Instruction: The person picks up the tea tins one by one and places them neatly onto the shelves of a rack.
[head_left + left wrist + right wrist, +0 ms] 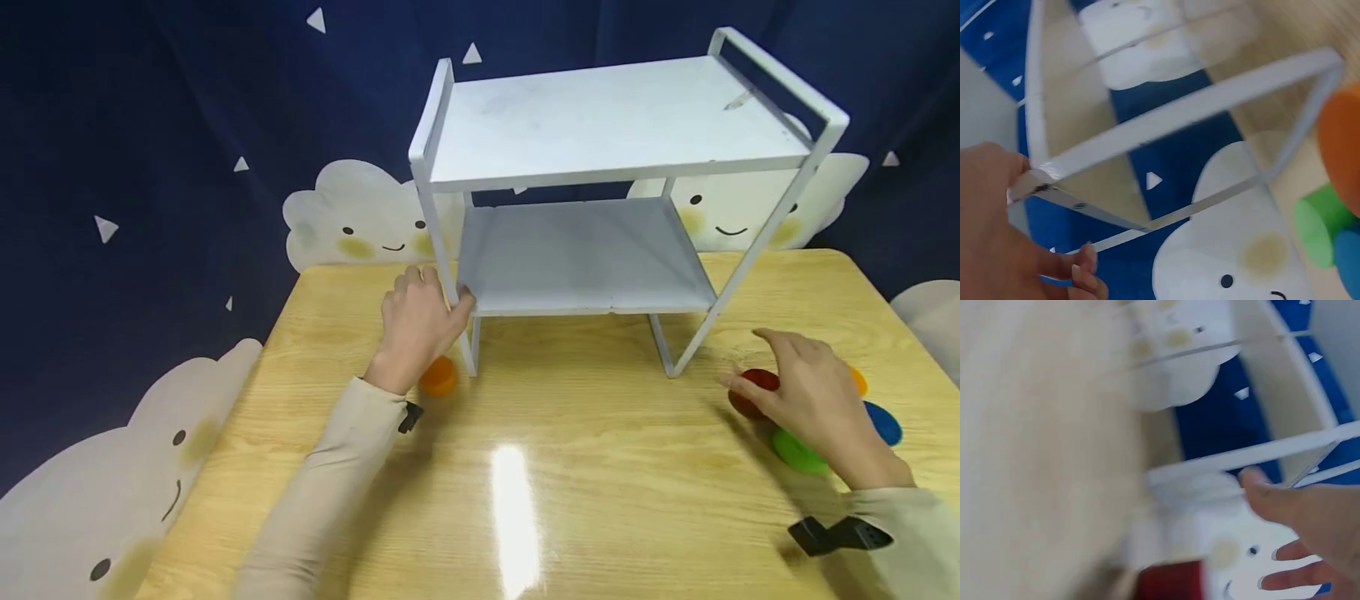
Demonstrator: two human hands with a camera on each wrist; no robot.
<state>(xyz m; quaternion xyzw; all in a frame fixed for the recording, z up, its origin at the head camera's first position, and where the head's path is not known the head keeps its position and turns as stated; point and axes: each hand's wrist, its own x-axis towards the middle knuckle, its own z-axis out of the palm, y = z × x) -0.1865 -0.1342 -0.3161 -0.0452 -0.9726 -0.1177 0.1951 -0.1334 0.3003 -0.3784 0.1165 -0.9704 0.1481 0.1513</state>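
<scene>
Head view: the white two-tier rack [600,208] stands at the back middle of the wooden table [570,433]. The left hand [416,325] grips its front left upright at the lower shelf's corner, fingers curled round the post, thumb on the near side. An orange disc [438,377] lies just beside that wrist. Well apart to the right, the right hand [813,400] hovers spread and relaxed over a cluster of discs, its fingertips at the red disc [753,390]; green [797,450] and blue [883,423] discs lie beneath it.
</scene>
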